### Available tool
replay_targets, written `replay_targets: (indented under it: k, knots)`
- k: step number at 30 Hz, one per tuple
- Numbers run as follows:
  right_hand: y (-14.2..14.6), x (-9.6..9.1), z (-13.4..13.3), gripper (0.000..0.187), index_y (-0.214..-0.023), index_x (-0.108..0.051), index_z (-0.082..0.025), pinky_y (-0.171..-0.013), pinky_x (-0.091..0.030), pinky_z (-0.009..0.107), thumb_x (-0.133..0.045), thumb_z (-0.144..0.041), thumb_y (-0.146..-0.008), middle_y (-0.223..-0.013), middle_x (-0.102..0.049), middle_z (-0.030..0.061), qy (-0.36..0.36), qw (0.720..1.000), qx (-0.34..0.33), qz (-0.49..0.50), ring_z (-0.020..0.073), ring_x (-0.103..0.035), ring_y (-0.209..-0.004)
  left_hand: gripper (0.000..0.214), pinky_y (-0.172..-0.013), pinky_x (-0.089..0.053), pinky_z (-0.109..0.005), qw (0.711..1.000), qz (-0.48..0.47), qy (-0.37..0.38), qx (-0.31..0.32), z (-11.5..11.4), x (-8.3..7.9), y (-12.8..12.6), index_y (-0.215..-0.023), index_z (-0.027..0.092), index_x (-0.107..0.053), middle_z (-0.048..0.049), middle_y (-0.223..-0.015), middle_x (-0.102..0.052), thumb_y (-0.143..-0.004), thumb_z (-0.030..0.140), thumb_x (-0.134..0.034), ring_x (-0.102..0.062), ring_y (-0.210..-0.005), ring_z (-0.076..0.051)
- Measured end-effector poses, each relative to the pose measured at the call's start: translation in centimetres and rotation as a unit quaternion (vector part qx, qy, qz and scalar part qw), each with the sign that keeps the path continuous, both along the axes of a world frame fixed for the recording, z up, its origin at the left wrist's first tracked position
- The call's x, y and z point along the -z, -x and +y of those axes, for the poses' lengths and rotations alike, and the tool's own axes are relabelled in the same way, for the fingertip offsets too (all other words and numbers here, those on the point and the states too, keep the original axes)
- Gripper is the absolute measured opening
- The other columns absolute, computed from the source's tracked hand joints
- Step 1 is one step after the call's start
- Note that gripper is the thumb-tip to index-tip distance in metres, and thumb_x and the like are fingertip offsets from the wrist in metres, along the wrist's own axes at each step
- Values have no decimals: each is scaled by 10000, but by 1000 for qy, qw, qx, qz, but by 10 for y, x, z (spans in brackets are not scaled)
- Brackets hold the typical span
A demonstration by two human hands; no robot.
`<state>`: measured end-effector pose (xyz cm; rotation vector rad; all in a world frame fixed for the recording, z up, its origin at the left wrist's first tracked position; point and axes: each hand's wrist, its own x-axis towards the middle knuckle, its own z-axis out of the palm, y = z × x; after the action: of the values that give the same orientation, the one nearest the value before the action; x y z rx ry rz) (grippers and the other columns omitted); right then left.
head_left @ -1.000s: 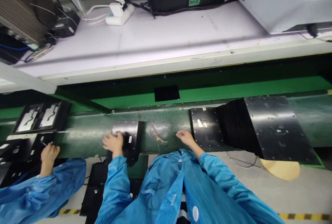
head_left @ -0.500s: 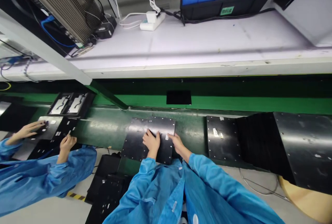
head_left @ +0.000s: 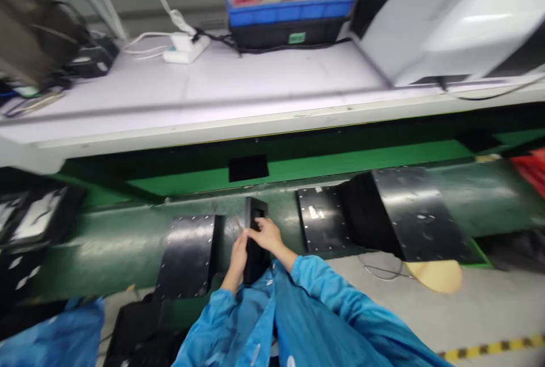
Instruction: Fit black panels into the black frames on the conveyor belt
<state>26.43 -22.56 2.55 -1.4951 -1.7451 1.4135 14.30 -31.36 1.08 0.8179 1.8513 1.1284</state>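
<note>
I see both hands meeting at the middle of the frame over a narrow black plate [head_left: 255, 231] that stands on edge, tilted up from the green belt [head_left: 106, 242]. The left hand [head_left: 238, 256] cups the plate's near left side, fingers pressed together along its edge; the right hand [head_left: 266, 236] grips it from the right, thumb and fingers pinching the flat panel near its middle. The plate looks thin, rigid and matte, with a rectangular cut-out near its top end. Just to the left, a flat black sheet [head_left: 187, 253] lies on the belt, glossy, with a row of small pale dots along its rim. To the right lies another black sheet [head_left: 321, 219], same dotted rim, with two small white marks on it, and beyond it a larger shiny black panel [head_left: 417, 208] slopes up off the belt. The belt itself is dark green, scuffed and slightly reflective. Blue smock sleeves [head_left: 323, 304] cover both forearms, smooth and a little shiny. Behind the belt runs a white shelf [head_left: 255, 83] carrying a blue bin [head_left: 289, 9], a white power strip [head_left: 183, 49] with cables, and a grey machine housing [head_left: 447, 21]. At the lower left another person's blue sleeve [head_left: 55, 333] shows, blurred. A pale wooden disc [head_left: 434, 275] lies on the grey floor at the right.
</note>
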Motion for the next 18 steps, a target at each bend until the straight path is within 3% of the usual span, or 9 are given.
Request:
replay_targets:
  k: [3, 6, 9, 13, 15, 18]
  knots:
    - [5, 1, 5, 610, -1131, -712, -226, -1024, -497, 411, -933, -557, -669, -1211, -647, 92, -73, 997, -16, -9, 284, -623, -1162, 531, -1203, -474, -424, 999, 48, 2, 6, -10, 8, 9, -1271, 176, -755, -128, -1365, -738, -1019, 541, -463, -637, -1369, -291]
    - [13, 12, 16, 588, -1039, -650, -210, -942, -494, 395, -954, -521, -644, -1076, -624, 53, -68, 997, -22, -11, 245, -596, -1023, 505, -1184, -485, -421, 992, 127, 5, 22, -11, 13, 11, -1286, 184, -738, -130, -1370, -732, -1028, 489, -429, -624, -1380, -301]
    - [21, 20, 22, 591, -877, -545, -230, -845, -460, 350, -984, -481, -572, -924, -555, -6, -43, 999, -29, -7, 203, -530, -898, 475, -1032, -562, -421, 977, 205, 50, 1, -10, 3, 4, -1215, 206, -742, -128, -1216, -780, -1045, 459, -378, -701, -1222, -319]
    - [26, 21, 19, 591, -841, -446, -252, -810, -423, 317, -934, -418, -551, -879, -499, -43, -18, 999, 4, 35, 173, -471, -847, 397, -857, -546, -404, 947, 284, 148, 3, -2, -17, -3, -1036, 210, -754, -147, -1019, -790, -1046, 387, -398, -734, -1009, -336]
    - [21, 21, 20, 502, -867, -455, -252, -806, -431, 312, -851, -415, -604, -878, -513, -46, 0, 996, 2, 93, 169, -481, -841, 384, -835, -525, -401, 934, 310, 180, -16, 1, -23, 5, -1006, 187, -753, -177, -991, -783, -1047, 346, -406, -734, -979, -345]
    - [3, 25, 28, 384, -943, -532, -238, -833, -472, 326, -743, -397, -664, -925, -598, -20, 16, 977, -52, 204, 185, -549, -866, 387, -824, -507, -408, 903, 345, 233, -107, -4, -28, 32, -1014, 153, -753, -206, -922, -767, -1048, 291, -393, -734, -938, -357]
